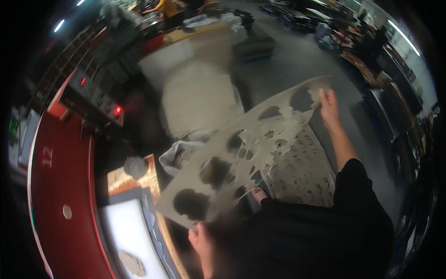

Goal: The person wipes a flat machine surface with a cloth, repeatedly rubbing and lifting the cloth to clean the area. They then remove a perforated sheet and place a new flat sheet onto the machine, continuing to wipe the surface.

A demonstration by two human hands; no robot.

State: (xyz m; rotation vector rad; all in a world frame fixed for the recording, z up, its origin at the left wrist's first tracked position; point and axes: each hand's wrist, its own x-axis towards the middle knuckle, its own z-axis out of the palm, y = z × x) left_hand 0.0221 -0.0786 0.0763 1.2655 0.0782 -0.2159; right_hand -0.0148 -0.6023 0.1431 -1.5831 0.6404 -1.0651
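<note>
A large, thin grey-beige sheet [211,151] full of round and ragged cut-out holes stretches slantwise between my two hands. My left hand [200,239] is closed on its near lower corner. At the far right corner, my right hand [329,108] grips the sheet with the arm reached out. Partly behind the sheet lies a stack of similar holed sheets [304,172] on the floor side. Some strips of the held sheet hang loose around its torn holes.
At left stands a red machine [65,176] with a control box [100,95]. Beside it, a white board [127,228] bears a beige cut piece [131,262]. A round grey object [134,166] sits on a wooden edge. Beyond are a white bag [168,160] and plain sheets [197,100].
</note>
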